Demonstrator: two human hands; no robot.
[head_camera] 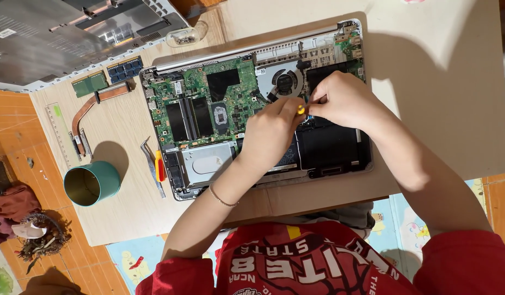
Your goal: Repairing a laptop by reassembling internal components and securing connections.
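Yellow-handled screwdriver (301, 109) is being pinched between the left hand (271, 131) and right hand (342, 98), fingers pressed together on it, above the opened laptop (208, 109) near its fan (285, 83). The laptop is lying on a wooden board (127, 180), whose left edge is carrying a green cup (92, 183), a ruler (58, 131) and a copper heatpipe (91, 106). Orange floor tiles (6, 125) are surrounding the board.

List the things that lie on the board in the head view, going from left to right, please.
Clear ruler → green cup → copper heat pipe → tweezers → open laptop → left hand → yellow-handled tool → right hand.
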